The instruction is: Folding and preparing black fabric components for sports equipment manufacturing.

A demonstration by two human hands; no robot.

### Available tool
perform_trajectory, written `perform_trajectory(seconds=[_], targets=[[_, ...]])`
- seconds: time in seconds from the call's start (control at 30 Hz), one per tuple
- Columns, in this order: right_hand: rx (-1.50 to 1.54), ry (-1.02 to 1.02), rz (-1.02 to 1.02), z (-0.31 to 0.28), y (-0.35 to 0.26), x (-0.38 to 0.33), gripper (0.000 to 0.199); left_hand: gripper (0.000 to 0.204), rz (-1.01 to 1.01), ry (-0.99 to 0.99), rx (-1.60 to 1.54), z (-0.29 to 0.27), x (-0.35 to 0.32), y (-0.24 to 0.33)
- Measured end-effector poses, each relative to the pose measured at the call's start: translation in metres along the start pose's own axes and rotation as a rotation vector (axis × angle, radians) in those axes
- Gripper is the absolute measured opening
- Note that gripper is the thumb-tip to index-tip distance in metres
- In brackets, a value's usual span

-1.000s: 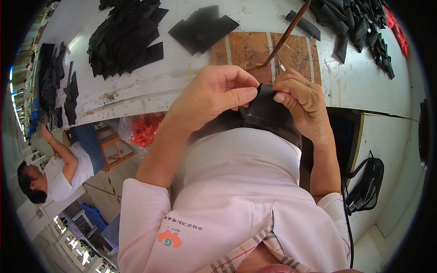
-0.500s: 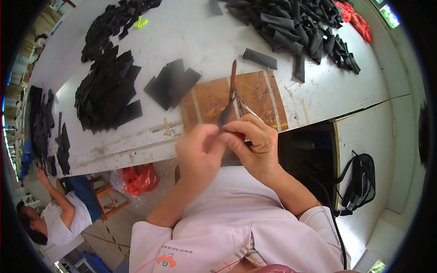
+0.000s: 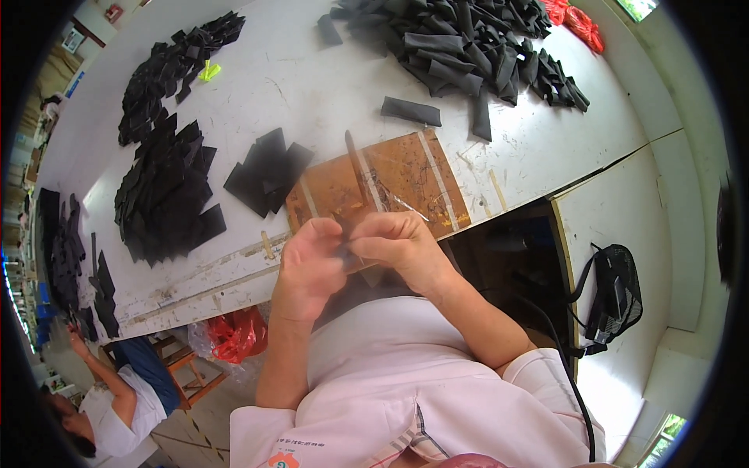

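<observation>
The left hand [image 3: 314, 265] and the right hand [image 3: 396, 246] met near the middle of the frame, just in front of the worn brown board [image 3: 404, 173] on the pale worktop [image 3: 265, 86]. A dark cloth piece [image 3: 346, 253] lay between the fingertips, small and smeared by blur, most of it hidden. The right grip was narrow, thumb and forefinger apparently pinched on the cloth, while the left fingers curled close beside it; whether they held any of it, I cannot tell. Bringing both hands together over the near edge probably gave fine control of something so small and limp. A dark brown stick [image 3: 353, 156] slanted over the board, close beyond the fingers and presumably handy there, though whether it lay flat or stood up was unclear. The flat black pieces [image 3: 269, 171] left of the board and the larger dark stack [image 3: 160, 203] farther left looked grouped within easy reach; the heap of narrow, folded-looking pieces [image 3: 460, 62] at upper centre sat apart, perhaps so that the two shapes would not mix. As for marks, the pale pink shirt [image 3: 382, 359] bore an orange emblem [image 3: 283, 459] at the bottom of the frame, with a row of small dark characters above it, strongly foreshortened. No lettering could be made out on the cloth or board.
</observation>
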State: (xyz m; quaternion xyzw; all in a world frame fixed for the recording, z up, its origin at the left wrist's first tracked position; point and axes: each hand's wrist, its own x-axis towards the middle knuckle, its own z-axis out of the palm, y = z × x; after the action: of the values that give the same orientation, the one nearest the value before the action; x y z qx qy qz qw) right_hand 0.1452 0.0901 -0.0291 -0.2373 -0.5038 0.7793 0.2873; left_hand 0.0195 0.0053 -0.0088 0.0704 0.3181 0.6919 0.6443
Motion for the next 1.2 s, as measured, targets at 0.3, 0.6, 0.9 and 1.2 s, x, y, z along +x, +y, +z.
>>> perform_trajectory(seconds=[0.3,0.6,0.9,1.2], targets=[[0.335,-0.047,0.313,0.004,0.006,-0.001,0.016,0.02,0.429,0.442,0.739,0.004,0.008,-0.02],[0.25,-0.165,0.113,0.001,-0.021,-0.003,0.014,0.043,-0.155,-0.35,-0.4,0.011,-0.012,-0.004],[-0.492,0.022,-0.466,0.01,-0.038,0.009,0.012,0.012,0.848,0.288,0.939,0.032,0.008,-0.022],[-0.325,-0.029,-0.254,0.021,-0.093,0.016,0.02,0.02,0.188,-0.237,0.023,0.055,0.011,0.031]])
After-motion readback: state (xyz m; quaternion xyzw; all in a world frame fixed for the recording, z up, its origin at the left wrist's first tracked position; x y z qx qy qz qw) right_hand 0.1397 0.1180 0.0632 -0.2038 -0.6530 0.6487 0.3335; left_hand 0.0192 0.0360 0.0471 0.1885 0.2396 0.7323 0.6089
